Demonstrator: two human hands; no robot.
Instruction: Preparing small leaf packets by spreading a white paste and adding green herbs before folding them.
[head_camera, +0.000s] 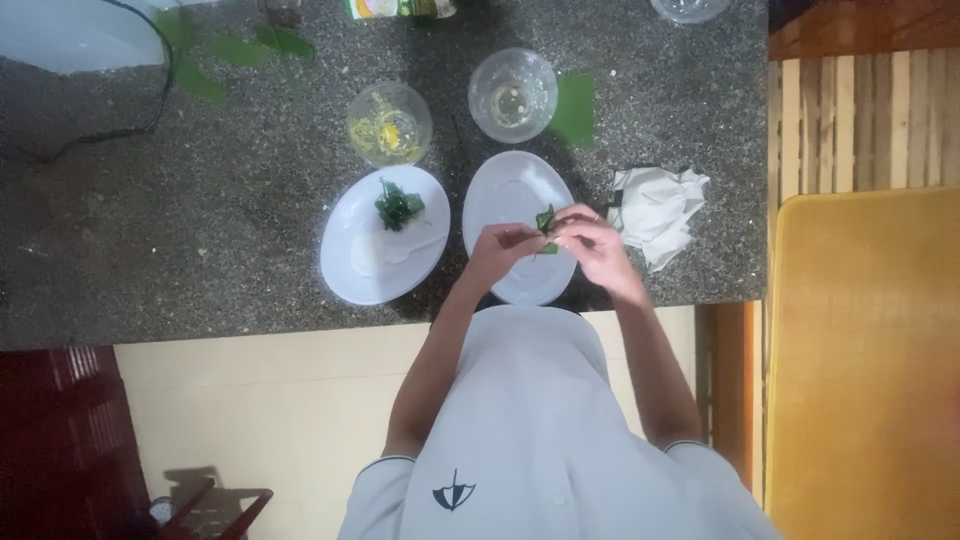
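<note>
Above the white plate (515, 190), my left hand (495, 250) and right hand (598, 245) pinch one green leaf (546, 222); I should fold gently, fingertips close.

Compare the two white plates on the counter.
The left plate carries a small pile of folded green leaves; the right plate looks bare. The left plate lies fully in view; the right plate is partly covered by the left hand and right hand, which hold a green leaf. Both are white and oval.
</note>
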